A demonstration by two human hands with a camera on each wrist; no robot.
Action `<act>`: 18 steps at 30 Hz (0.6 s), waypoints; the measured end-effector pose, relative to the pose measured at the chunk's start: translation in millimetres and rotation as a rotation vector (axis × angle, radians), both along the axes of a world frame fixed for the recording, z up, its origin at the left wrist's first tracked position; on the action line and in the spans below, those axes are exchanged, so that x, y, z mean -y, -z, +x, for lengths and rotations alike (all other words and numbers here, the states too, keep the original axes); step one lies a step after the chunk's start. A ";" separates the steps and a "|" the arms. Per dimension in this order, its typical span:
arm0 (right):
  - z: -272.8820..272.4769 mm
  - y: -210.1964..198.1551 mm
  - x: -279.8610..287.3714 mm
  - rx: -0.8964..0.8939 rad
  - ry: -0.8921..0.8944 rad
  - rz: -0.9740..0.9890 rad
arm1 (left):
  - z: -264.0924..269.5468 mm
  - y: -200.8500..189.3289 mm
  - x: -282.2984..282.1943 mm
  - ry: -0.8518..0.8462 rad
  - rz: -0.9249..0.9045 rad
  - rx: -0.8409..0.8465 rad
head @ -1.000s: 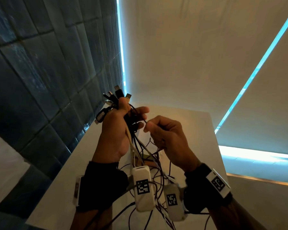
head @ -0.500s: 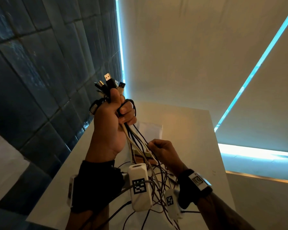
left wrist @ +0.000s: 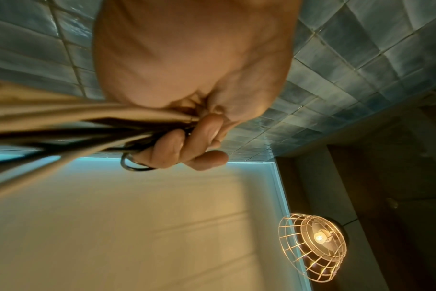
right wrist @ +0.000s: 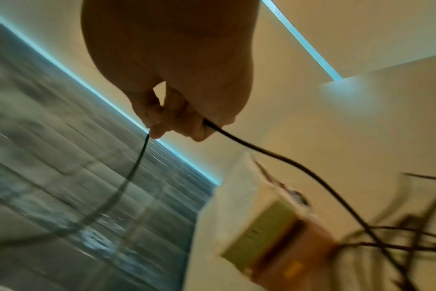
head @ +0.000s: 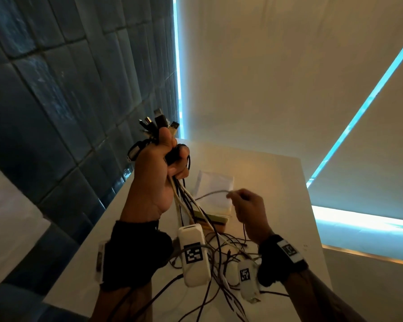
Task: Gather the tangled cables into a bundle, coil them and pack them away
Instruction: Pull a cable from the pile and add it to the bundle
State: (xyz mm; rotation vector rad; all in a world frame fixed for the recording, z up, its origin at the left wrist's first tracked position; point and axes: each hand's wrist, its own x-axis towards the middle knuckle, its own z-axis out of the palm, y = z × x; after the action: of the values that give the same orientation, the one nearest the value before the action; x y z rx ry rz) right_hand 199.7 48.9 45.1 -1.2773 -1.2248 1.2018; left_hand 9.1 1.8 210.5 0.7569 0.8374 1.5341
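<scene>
Left hand (head: pixel 157 180) raised, fingers curled tight round cables (head: pixel 189 201); right hand (head: pixel 248 211) beside it, fingertips pinching one cable (right wrist: pixel 261 151) above white table (head: pixel 277 182), bare toward far edge.

This looks like a room in a home or a small lodging, styled rather than industrial. Glazed blue-grey wall tiles (head: pixel 63 94) rise to the left of the left hand (head: pixel 154 180). Pale window blinds (head: pixel 265 73), edged with daylight, hang beyond both hands. A white worktop (head: pixel 277 182) lies under them. A wire-cage lamp (left wrist: pixel 314 246) with a glowing bulb hangs from the ceiling, beyond the left hand's fingers.
</scene>
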 end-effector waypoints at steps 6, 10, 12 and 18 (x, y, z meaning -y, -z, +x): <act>-20.8 -99.7 18.3 -0.342 -0.205 0.280 | 14.3 6.0 -3.8 -0.047 -0.124 -0.097; -30.1 -120.0 35.3 -0.358 -0.384 0.397 | 17.5 5.2 -1.5 0.018 -0.124 -0.106; -31.5 -116.6 38.2 -0.335 -0.449 0.379 | 16.8 2.9 0.6 0.082 -0.081 0.010; -23.0 -74.0 29.8 -0.207 -0.449 0.195 | 8.1 -8.0 5.2 0.155 0.060 0.206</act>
State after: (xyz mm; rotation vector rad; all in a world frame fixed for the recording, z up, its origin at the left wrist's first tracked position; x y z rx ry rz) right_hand 176.7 19.1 119.0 -0.7334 -1.4771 1.4478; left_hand 17.2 -3.4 218.5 0.6775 0.5691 1.4742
